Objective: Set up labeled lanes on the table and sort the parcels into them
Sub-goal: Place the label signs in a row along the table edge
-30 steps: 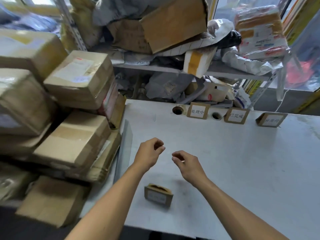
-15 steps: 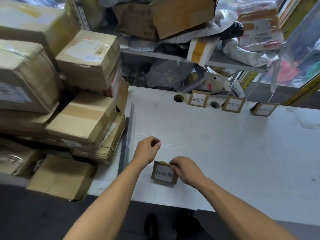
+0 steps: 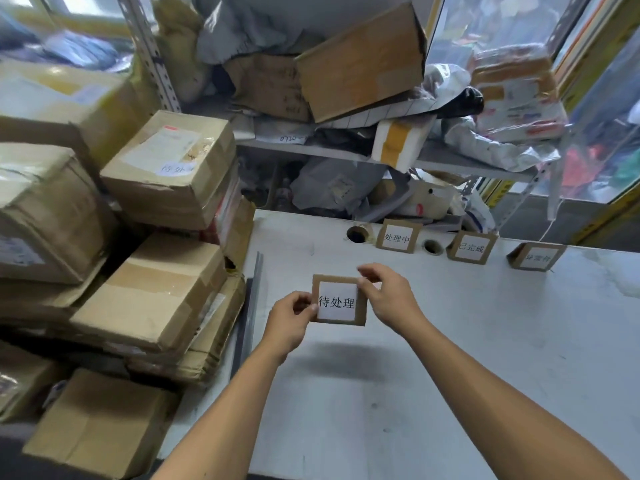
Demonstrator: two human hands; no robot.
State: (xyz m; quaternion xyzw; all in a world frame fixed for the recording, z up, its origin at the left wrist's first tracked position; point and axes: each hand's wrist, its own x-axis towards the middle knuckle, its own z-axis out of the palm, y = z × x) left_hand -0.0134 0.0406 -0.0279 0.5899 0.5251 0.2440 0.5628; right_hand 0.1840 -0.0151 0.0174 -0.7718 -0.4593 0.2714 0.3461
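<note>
Along the desk's left edge we see a stack of cardboard boxes point(image 3: 152, 292), taped and piled several high, the upper one point(image 3: 173, 168) bearing a white label with handwriting. Just beside the pile, a grey strip point(image 3: 250, 306) lies along that same edge of the desk point(image 3: 485, 358).

Our left hand point(image 3: 289, 322) pinches the left side of a cardboard sign point(image 3: 339, 301), thumb on its front face. The sign carries a white paper reading 待处理 and is held up above the desk, facing us, with its shadow on the surface below. Our right hand point(image 3: 389, 296) grasps the sign's upper right corner between thumb and fingers.

Along the far edge of the desk stand three more signs, well apart from the held one: 处理中 point(image 3: 397, 237) between two round holes, then 已完成 point(image 3: 470, 247), then a third point(image 3: 536, 257) whose writing is too blurred to read. Behind them a shelf point(image 3: 450, 161) holds crumpled bags and boxes.
</note>
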